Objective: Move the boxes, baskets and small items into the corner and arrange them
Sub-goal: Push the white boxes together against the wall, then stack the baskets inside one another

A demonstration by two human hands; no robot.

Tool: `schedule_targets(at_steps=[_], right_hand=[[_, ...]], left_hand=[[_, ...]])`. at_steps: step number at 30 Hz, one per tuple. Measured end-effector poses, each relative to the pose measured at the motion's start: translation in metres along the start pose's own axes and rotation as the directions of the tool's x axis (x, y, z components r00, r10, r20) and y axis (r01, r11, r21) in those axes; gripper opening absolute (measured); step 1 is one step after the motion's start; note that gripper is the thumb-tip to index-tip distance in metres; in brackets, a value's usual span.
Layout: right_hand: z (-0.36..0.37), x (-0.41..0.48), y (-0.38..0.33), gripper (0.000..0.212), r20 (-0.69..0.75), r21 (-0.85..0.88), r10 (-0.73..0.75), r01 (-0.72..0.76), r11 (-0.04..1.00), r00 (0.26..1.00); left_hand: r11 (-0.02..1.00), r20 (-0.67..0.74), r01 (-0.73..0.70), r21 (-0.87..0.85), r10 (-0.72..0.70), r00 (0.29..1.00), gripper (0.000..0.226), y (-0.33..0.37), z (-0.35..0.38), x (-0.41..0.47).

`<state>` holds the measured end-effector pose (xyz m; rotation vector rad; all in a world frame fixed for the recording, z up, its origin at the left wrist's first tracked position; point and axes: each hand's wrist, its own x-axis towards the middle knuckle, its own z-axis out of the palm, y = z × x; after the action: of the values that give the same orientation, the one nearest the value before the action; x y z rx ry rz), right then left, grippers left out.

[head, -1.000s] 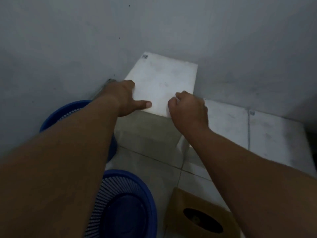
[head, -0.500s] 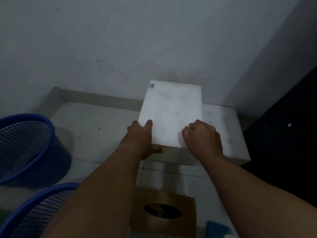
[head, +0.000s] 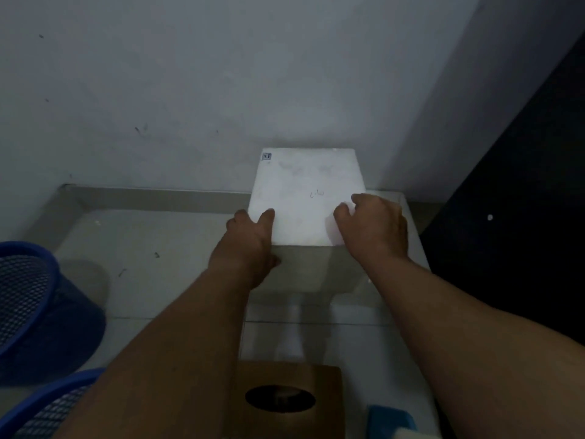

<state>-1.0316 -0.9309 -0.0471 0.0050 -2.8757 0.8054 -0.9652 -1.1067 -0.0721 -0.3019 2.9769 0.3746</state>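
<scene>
A tall white box (head: 304, 191) stands on the tiled floor against the back wall, close to the right corner. My left hand (head: 250, 245) grips its near left edge, thumb on top. My right hand (head: 373, 229) grips its near right edge, fingers curled over the top. A lower white box (head: 411, 248) sits right behind my right hand, touching the tall one. Two blue mesh baskets (head: 28, 299) (head: 53, 407) stand at the left. A brown cardboard box (head: 288, 397) with an oval hole lies at the bottom middle.
A grey wall runs along the back with a skirting tile (head: 152, 198) at its foot. A dark panel (head: 522, 217) closes the right side. A small blue and white item (head: 392, 419) lies at the bottom right. Bare floor tiles (head: 152, 248) lie left of the white box.
The tall white box has shifted from the left corner by the basket to the right, next to the low white box. Both hands have kept hold of it throughout.
</scene>
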Motion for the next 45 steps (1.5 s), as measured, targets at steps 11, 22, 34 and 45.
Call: schedule_targets(at_steps=[11,22,34,45], right_hand=[[-0.053,0.033,0.088,0.04,-0.079,-0.15,0.084,-0.095,0.984,0.993],[-0.031,0.023,0.137,0.051,0.106,-0.4,-0.04,0.079,0.913,0.994],[-0.012,0.056,0.134,0.071,0.512,-0.383,-0.013,0.242,0.892,0.859],[-0.004,0.037,0.135,0.071,0.386,-0.44,-0.022,0.205,0.874,0.922]], left_hand=[[0.979,-0.133,-0.193,-0.062,0.183,0.974,0.081,0.106,0.03,0.015],[0.966,-0.098,-0.256,-0.046,0.251,0.963,0.067,0.134,0.059,0.016],[0.964,-0.072,-0.24,0.113,0.248,0.966,0.076,0.143,0.049,0.049],[0.975,-0.131,-0.209,0.071,0.217,0.967,0.069,0.148,0.057,0.034]])
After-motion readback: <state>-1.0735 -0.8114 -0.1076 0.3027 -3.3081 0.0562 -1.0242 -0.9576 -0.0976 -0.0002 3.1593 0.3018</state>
